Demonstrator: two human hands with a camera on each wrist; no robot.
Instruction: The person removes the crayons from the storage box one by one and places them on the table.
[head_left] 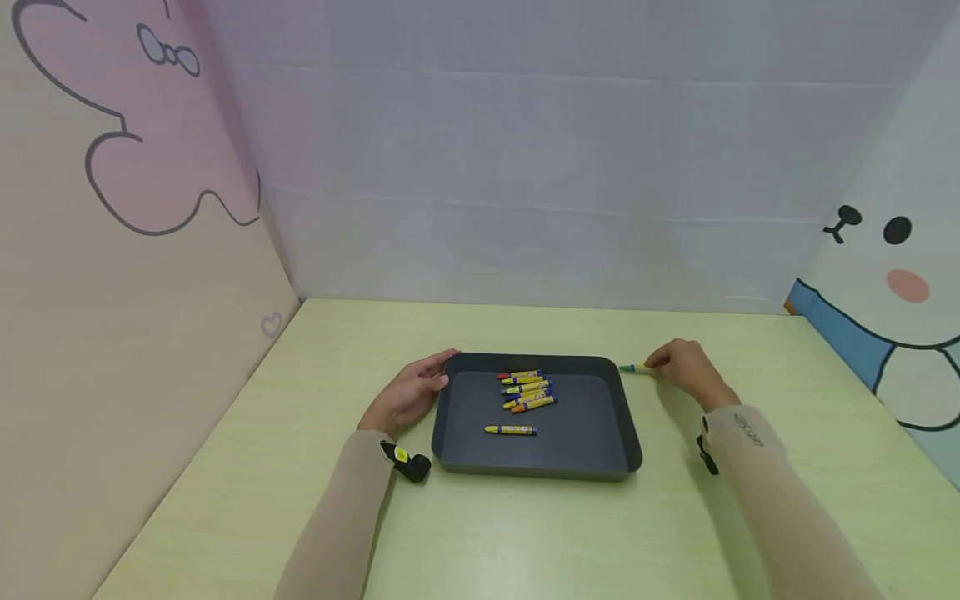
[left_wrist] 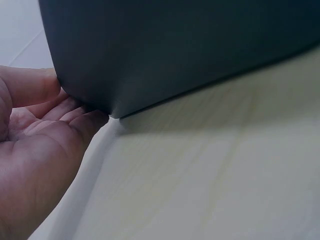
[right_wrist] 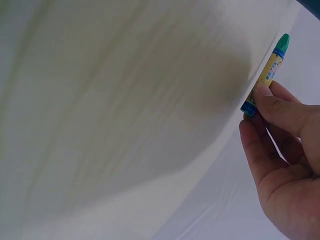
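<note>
Head view, sleeves: two beige sleeves [head_left: 780,492] reach in from the bottom edge over the pale green table [head_left: 525,542]
Head view, tray: a dark grey tray [head_left: 592,442] sits mid-table; a cluster of crayons [head_left: 527,389] lies near its far wall and one yellow crayon [head_left: 511,430] lies apart, nearer the front
Head view, left hand: the left hand [head_left: 408,393] rests against the tray's far-left corner, thumb on the rim
Head view, right hand: the right hand [head_left: 686,367] is just beside the tray's far-right corner, at a green crayon [head_left: 632,368] on the table
Left wrist view: relaxed fingers [left_wrist: 75,112] tuck under the tray's [left_wrist: 175,50] rounded corner, palm open, clasping nothing
Right wrist view: thumb and fingers [right_wrist: 280,112] pinch the lower end of the green crayon [right_wrist: 272,65], its green tip pointing away from the hand
</note>
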